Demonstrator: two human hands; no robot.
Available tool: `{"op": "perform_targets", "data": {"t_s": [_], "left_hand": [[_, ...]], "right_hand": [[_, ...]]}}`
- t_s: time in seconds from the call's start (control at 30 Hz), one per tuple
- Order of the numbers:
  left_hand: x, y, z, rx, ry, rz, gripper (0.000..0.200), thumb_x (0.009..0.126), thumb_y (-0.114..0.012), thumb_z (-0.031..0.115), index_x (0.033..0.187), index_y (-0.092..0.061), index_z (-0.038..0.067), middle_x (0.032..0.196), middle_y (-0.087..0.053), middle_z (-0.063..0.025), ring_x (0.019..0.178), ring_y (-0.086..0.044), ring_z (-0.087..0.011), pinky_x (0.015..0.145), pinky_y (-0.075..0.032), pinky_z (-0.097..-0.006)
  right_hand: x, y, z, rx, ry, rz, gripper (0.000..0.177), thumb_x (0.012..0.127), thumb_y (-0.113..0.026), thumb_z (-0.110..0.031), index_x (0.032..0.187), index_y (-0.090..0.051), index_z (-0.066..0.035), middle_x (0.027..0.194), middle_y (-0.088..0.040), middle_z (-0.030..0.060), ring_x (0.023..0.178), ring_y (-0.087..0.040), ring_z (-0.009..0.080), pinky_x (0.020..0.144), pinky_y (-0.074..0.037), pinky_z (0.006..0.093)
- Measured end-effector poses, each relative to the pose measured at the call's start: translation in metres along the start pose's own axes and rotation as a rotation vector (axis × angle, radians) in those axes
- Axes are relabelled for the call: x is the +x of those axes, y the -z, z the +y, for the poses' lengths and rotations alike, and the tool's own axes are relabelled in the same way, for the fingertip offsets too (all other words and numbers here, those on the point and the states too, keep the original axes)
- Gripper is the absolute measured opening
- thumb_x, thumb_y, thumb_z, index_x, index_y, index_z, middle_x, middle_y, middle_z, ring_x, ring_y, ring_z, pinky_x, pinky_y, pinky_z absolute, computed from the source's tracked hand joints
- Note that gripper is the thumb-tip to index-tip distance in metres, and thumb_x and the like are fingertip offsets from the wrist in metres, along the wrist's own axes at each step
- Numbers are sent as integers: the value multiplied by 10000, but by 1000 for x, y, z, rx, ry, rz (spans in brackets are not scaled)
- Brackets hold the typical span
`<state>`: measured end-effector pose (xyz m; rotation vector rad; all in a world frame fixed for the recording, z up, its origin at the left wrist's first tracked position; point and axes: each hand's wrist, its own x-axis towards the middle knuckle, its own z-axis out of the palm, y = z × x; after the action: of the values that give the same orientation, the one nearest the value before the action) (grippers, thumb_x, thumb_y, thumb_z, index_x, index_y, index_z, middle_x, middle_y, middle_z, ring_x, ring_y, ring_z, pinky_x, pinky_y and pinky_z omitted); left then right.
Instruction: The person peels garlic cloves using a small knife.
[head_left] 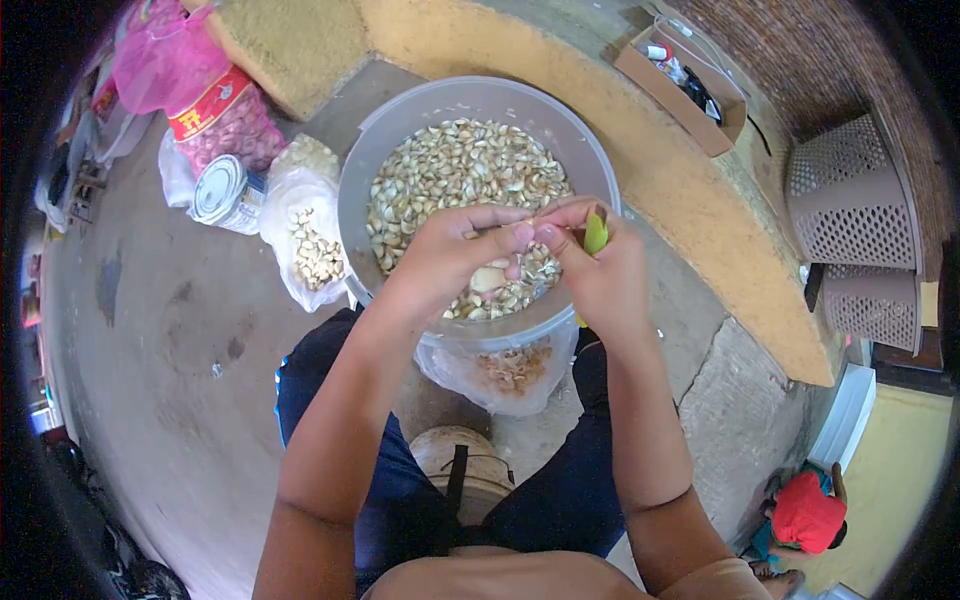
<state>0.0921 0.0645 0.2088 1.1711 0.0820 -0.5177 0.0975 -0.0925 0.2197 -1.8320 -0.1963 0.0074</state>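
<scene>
Both hands meet above a large grey tub (355, 215) holding many garlic cloves (465, 165), which seem to lie in water. My left hand (455, 250) is closed, with pale garlic cloves (487, 279) held in its curled fingers. Its thumb and fingertips touch those of my right hand (605, 270). A flat yellow-green piece (595, 233), perhaps the handle of a small knife, sticks out from my closed right hand between thumb and fingers. Any blade is hidden. Something small is pinched where the fingertips meet, too covered to make out fully.
Left of the tub stand a plastic bag of cloves (318, 258), a lidded can (228, 195) and a pink net sack (235, 125). A bag of peelings (515, 370) hangs below the rim. A bucket (460, 465) is between my legs. A person in red (808, 512) sits right.
</scene>
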Motion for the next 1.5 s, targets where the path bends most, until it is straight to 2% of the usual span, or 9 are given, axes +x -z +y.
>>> {"op": "perform_targets", "data": {"t_s": [0.47,0.57,0.67,0.87,0.97,1.07,1.27,1.37,1.5], "left_hand": [[-11,6,0,-259,32,8,251,825,-561,255,851,-569,5,703,-529,-24,582,-522,-80,400,-376,-199],[-13,7,-1,-267,20,2,272,815,-574,252,901,-573,-6,718,-539,-30,587,-529,-82,402,-380,-200],[-15,1,-3,-4,-46,170,304,800,-593,260,945,-581,-8,721,-548,-28,591,-532,-77,414,-386,-198],[-10,-1,12,248,-68,265,287,779,-619,266,941,-610,29,749,-580,-33,588,-535,-68,441,-390,-191],[-5,0,17,269,-30,217,266,777,-623,252,930,-616,36,757,-587,-36,594,-529,-65,448,-392,-195],[-1,2,15,224,3,173,241,789,-609,229,915,-618,24,730,-579,-30,596,-516,-59,462,-394,-192],[1,17,5,164,-60,89,260,812,-587,219,950,-600,-2,672,-549,-9,588,-499,-55,463,-380,-190],[-1,23,6,155,-78,46,296,812,-589,244,960,-587,-12,677,-537,-9,588,-495,-59,442,-376,-199],[-4,22,9,-20,-67,-14,311,834,-550,263,963,-564,-20,693,-524,-18,582,-492,-74,413,-368,-193]], "right_hand": [[6,-7,-9,130,-193,30,105,767,-609,-80,794,-553,4,678,-591,90,634,-553,140,581,-436,288],[5,-12,-9,-18,-154,76,122,767,-614,-103,798,-556,0,688,-595,99,638,-559,155,592,-435,295],[2,-16,-6,-110,56,84,143,765,-619,-129,803,-560,-5,700,-597,109,640,-560,170,598,-432,292],[3,-12,-8,-16,50,75,205,745,-646,-157,869,-586,-6,727,-605,112,654,-563,173,607,-433,287],[4,-9,-6,3,-17,16,225,766,-641,-127,941,-585,2,739,-596,5,633,-505,53,561,-409,206],[6,-4,-11,57,-146,-44,255,727,-666,-186,902,-616,-8,770,-620,86,672,-564,160,623,-434,283],[9,-15,-5,-80,-144,50,191,749,-640,-169,827,-616,3,753,-621,108,681,-572,163,631,-438,291],[9,-18,-7,22,-155,41,165,771,-619,-155,807,-605,5,687,-598,79,574,-537,145,552,-434,277],[12,-9,-5,596,-393,-140,149,794,-596,-150,813,-592,-2,593,-536,20,467,-435,75,435,-380,231]]}}
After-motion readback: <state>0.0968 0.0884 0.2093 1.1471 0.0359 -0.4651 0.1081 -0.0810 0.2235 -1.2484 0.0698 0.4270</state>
